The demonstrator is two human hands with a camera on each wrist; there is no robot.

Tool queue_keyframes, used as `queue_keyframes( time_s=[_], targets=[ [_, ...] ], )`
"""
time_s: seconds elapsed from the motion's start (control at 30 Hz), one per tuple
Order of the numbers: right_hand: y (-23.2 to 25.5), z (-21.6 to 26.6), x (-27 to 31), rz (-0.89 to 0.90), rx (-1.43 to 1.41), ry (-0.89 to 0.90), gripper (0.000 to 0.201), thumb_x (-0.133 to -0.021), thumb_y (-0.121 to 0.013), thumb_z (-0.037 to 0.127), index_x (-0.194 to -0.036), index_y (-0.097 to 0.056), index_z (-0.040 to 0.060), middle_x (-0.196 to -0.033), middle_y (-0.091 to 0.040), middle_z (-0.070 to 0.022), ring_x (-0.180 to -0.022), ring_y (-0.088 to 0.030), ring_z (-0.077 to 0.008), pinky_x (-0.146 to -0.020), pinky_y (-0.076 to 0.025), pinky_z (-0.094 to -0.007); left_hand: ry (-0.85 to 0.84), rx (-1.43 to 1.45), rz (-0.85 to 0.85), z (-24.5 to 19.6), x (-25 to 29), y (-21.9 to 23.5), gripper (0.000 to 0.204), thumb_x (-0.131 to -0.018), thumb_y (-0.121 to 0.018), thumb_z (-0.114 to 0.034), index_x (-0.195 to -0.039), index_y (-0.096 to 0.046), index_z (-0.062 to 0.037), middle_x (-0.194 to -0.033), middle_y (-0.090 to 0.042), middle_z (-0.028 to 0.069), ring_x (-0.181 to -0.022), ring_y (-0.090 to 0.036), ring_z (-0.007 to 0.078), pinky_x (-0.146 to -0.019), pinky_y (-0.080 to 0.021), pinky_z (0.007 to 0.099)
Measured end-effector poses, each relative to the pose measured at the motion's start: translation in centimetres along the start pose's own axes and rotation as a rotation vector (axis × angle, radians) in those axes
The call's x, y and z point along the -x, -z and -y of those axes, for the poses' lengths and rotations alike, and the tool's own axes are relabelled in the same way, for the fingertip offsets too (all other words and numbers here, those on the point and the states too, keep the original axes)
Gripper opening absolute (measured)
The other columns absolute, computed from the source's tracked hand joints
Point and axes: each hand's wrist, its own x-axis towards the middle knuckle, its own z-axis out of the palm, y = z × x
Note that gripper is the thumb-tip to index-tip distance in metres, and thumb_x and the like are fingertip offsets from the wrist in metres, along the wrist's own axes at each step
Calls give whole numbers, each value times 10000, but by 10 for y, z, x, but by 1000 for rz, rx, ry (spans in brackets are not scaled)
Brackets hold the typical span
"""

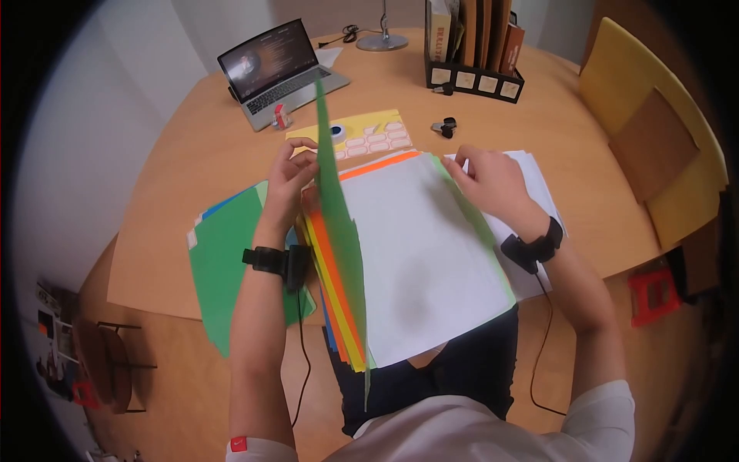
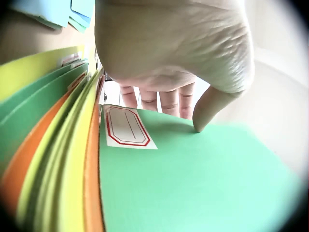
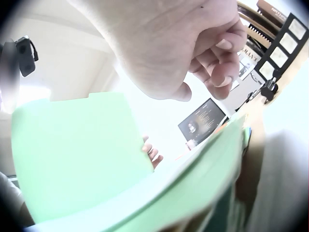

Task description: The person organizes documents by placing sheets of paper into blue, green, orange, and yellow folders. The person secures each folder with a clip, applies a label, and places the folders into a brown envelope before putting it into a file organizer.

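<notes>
My left hand (image 1: 289, 179) pinches the raised cover of a green file folder (image 1: 329, 162), its thumb on the face with a red-bordered label (image 2: 128, 128) and its fingers behind. The cover stands nearly upright. White paper (image 1: 427, 246) lies on the folder's other half, whose pale green edge shows at the right. Beneath it are several orange and yellow folders (image 1: 339, 281). My right hand (image 1: 493, 181) hovers by the paper's upper right corner, its fingers loosely curled with nothing between them.
More green folders (image 1: 227, 269) lie at the left, and white sheets (image 1: 531, 185) at the right. Behind are a yellow sheet (image 1: 300, 138) with labels, black clips (image 1: 444, 128), a laptop (image 1: 281, 77) and a black file rack (image 1: 473, 81). A yellow chair (image 1: 616, 69) stands at the right.
</notes>
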Motion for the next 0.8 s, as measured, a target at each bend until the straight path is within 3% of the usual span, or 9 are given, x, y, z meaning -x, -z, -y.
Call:
queue_keyframes(
  time_s=[0.1, 0.13, 0.2, 0.23, 0.33, 0.4, 0.57, 0.67, 0.8],
  targets=[
    [0, -27, -34, 8, -34, -86, 353, -958, -632, 377, -1047, -704, 44, -765, -685, -100, -722, -678, -255, -637, -504, -399, -123, -143, 31, 14, -4, -5, 321, -929, -655, -31, -1201, -490, -72, -1041, -657, 62, -1036, -597, 127, -915, -475, 282],
    [-3, -38, -46, 15, -13, -94, 362, -952, -640, 373, -1100, -685, 45, -837, -690, -112, -798, -682, -263, -689, -514, -399, -50, -145, 5, 9, -2, -9, 279, -920, -668, -33, -1149, -510, -60, -1022, -643, 57, -1026, -596, 125, -878, -490, 282],
    [-17, -66, -71, 29, 29, -111, 411, -941, -655, 363, -1205, -646, 48, -982, -700, -136, -948, -691, -278, -792, -535, -401, -222, -474, 88, 17, -8, -5, 176, -927, -673, -53, -1072, -578, -27, -1011, -633, 62, -1026, -606, 147, -902, -522, 313],
    [-32, -89, -83, 25, 14, -46, 532, -926, -681, 381, -1308, -583, 24, -1165, -667, -172, -1085, -654, -310, -937, -518, -405, -129, -497, 102, 16, -8, -8, 153, -930, -678, -57, -1053, -595, -19, -1020, -631, 53, -1036, -606, 146, -934, -508, 317],
    [-65, -110, -109, -47, 48, 61, 616, -921, -687, 432, -1371, -565, 29, -1327, -632, -166, -1220, -612, -329, -1027, -488, -419, 66, -529, 119, 13, -5, -12, 112, -943, -687, -79, -1009, -645, 1, -1042, -632, 38, -1064, -607, 146, -1007, -484, 330],
    [-71, -109, -115, 19, -31, 10, 646, -914, -711, 426, -1368, -558, -8, -1272, -657, -189, -1197, -625, -346, -1017, -492, -419, 86, -498, 104, 16, -3, -11, 126, -956, -686, -112, -1001, -675, 6, -1048, -639, 43, -1077, -611, 156, -1024, -489, 342],
    [-73, -94, -119, 49, -187, -122, 561, -901, -756, 354, -1279, -597, -29, -1090, -691, -158, -1011, -660, -282, -895, -520, -353, 192, -398, 95, 14, -5, -7, 538, -1086, -414, -423, -977, -735, -4, -1034, -693, 104, -1070, -625, 199, -1128, -425, 385],
    [-74, -74, -122, 44, -562, 3, 531, -896, -758, 363, -1236, -619, -20, -1037, -682, -138, -962, -646, -251, -882, -515, -340, 290, -275, 39, 9, -7, -11, 729, -1105, -266, -525, -954, -738, 9, -1025, -717, 106, -1076, -634, 203, -1131, -413, 375],
    [-44, 0, -88, 246, -535, 264, 487, -871, -771, 353, -1188, -646, 5, -1010, -671, -114, -948, -638, -227, -866, -509, -338, 289, -282, 73, 8, -8, -11, 778, -1104, -201, -553, -965, -720, 9, -1030, -712, 95, -1074, -643, 201, -1093, -441, 343]
  ],
)
